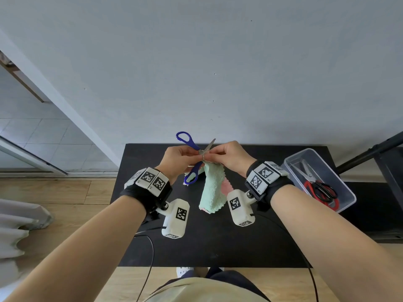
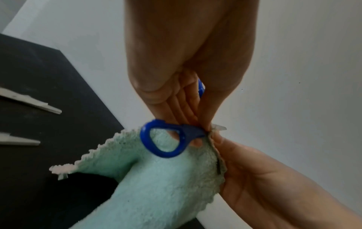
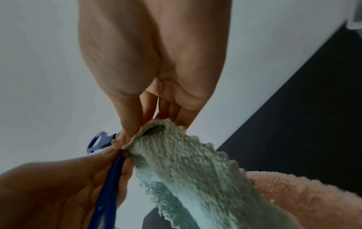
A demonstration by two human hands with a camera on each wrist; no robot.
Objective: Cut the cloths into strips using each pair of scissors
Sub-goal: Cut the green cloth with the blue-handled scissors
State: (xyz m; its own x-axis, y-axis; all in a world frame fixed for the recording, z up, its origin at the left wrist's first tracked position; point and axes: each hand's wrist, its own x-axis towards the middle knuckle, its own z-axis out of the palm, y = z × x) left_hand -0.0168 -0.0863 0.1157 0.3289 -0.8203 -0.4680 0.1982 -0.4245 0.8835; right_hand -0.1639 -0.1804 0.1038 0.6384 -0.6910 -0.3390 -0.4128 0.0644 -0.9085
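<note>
Both hands meet above the black table (image 1: 218, 236): left hand (image 1: 177, 158) grips blue-handled steel scissors (image 1: 189, 139), right hand (image 1: 231, 156) pinches the mint-green fluffy cloth's (image 1: 214, 188) top edge; cloth hangs toward 6 o'clock.

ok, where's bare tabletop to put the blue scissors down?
Best patch: the near half of the black table, between the hanging green cloth and the front edge. The left strip beside the left hand is also bare. Crowded: the right side, where the clear box holds the red and black scissors, and the middle under both hands, where cloth lies.
</note>
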